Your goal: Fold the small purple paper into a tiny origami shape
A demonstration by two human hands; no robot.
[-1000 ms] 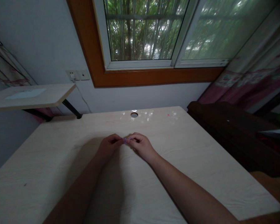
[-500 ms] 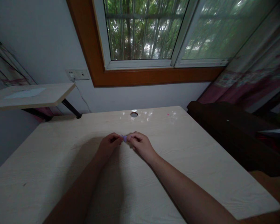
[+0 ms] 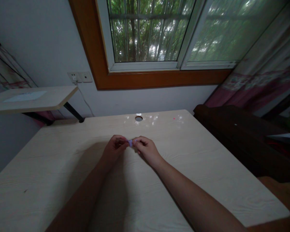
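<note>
A small purple piece (image 3: pixel 130 142) spans the gap between left hand (image 3: pixel 113 149) and right hand (image 3: pixel 146 147), each grip pinching its near end.

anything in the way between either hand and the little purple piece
Nothing visible. The purple piece sits right between the left hand and the right hand, with the fingertips of both at its sides. The round hole in the desk lies beyond them, not between.
</note>
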